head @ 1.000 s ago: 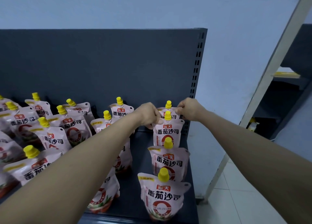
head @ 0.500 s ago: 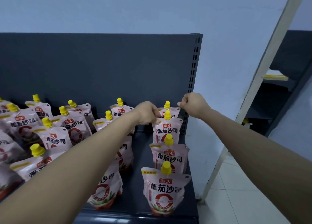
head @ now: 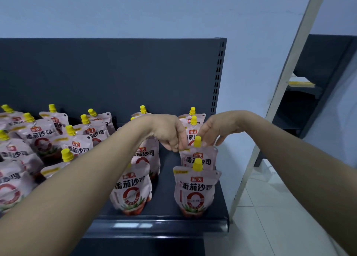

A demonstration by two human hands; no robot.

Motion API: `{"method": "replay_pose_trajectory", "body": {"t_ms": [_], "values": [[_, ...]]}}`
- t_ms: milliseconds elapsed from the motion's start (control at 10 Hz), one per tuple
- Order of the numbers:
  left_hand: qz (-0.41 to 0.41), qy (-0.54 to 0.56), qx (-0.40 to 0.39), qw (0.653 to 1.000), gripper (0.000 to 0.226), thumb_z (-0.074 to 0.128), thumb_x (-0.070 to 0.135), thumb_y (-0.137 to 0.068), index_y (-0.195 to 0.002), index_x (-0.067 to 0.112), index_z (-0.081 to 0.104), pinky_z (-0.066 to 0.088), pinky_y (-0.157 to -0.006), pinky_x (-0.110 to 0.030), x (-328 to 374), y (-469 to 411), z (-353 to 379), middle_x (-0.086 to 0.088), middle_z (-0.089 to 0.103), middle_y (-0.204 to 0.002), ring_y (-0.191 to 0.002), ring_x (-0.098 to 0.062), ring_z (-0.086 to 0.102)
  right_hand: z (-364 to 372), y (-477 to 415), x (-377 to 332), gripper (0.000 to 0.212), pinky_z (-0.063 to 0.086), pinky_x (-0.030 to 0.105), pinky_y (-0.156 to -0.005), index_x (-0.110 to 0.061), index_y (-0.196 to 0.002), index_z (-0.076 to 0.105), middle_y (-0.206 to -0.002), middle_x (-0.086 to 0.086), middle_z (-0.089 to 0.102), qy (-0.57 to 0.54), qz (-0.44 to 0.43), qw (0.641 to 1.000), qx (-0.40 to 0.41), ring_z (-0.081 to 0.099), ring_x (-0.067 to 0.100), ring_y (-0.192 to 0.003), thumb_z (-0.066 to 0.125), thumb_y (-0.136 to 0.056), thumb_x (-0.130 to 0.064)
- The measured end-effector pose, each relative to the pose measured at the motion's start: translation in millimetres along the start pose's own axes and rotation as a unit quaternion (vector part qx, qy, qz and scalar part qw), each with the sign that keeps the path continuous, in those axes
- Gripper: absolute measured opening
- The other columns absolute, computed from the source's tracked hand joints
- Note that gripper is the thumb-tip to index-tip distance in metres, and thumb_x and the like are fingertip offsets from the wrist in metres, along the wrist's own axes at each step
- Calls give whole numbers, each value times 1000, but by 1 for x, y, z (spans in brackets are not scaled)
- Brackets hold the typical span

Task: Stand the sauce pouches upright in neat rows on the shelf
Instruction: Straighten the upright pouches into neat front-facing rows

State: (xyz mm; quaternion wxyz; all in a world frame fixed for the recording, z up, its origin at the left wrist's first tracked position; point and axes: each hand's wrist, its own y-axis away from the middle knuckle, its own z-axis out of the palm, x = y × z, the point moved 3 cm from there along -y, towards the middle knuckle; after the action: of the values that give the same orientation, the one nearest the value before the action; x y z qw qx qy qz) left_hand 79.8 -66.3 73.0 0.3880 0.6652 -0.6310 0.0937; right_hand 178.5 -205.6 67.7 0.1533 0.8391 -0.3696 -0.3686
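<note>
Pink sauce pouches with yellow caps stand on a dark grey shelf (head: 168, 220). The rightmost row runs front to back, with a front pouch (head: 196, 190) and a second pouch (head: 199, 159) behind it. My left hand (head: 170, 134) pinches the second pouch's top left corner. My right hand (head: 216, 130) has its fingers spread around that pouch's top right edge, next to its yellow cap. Another row with a front pouch (head: 133, 190) stands to the left, partly hidden by my left forearm.
Several more pouches (head: 41, 138) crowd the shelf's left side, some leaning. The shelf's back panel (head: 116, 78) rises behind them. A pale slanted post (head: 278, 93) stands right of the shelf, with tiled floor (head: 270, 226) below and another dark shelf unit (head: 318, 82) beyond.
Both hands have come forward from the rearmost pouches of the right row to the second pouch from the front. My right hand has gone from a fist to spread fingers.
</note>
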Motion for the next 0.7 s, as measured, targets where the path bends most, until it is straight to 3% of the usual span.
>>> {"method": "replay_pose_trajectory", "body": {"t_ms": [100,200,300,400,500,700], "values": [[19,-11,-80,997,38,53,-18,-82,-104,8,68,55,-70,-15,2,20,15,-8,70,-102,-83,-11,66,15,2,-6,15,55,30,-87,-8,-99,71,-112,13,71,46,16,998,31,65,28,-112,70,-84,-12],[37,-21,-127,991,38,63,-2,-83,-118,12,64,54,-87,-26,1,32,33,-8,69,-118,-96,-13,65,25,2,-8,29,56,37,-93,0,-106,69,-109,16,72,88,38,992,81,69,30,-104,72,-84,-19],[40,-16,-61,997,28,66,12,-86,-114,14,68,54,-80,-22,-3,29,50,0,69,-105,-91,-10,62,32,0,-9,19,55,37,-88,-3,-86,65,-99,16,70,113,35,984,136,66,28,-87,68,-86,-21],[48,18,1,999,24,62,13,-89,-112,11,69,55,-88,-32,-8,26,61,-2,68,-102,-93,-15,62,37,3,-13,16,45,32,-73,-7,-83,57,-85,13,56,143,28,973,181,51,24,-80,61,-90,-20],[53,26,17,998,24,60,12,-90,-112,9,69,55,-87,-32,-9,29,63,-6,69,-104,-91,-15,62,40,5,-14,9,44,31,-77,-12,-82,57,-89,10,56,120,29,968,219,51,24,-84,62,-87,-17],[53,15,15,998,32,56,2,-90,-118,12,67,56,-88,-29,-11,36,62,-6,68,-118,-106,-20,64,42,4,-15,7,42,30,-78,-12,-91,56,-94,9,56,105,26,969,221,51,23,-87,62,-88,-16]]}}
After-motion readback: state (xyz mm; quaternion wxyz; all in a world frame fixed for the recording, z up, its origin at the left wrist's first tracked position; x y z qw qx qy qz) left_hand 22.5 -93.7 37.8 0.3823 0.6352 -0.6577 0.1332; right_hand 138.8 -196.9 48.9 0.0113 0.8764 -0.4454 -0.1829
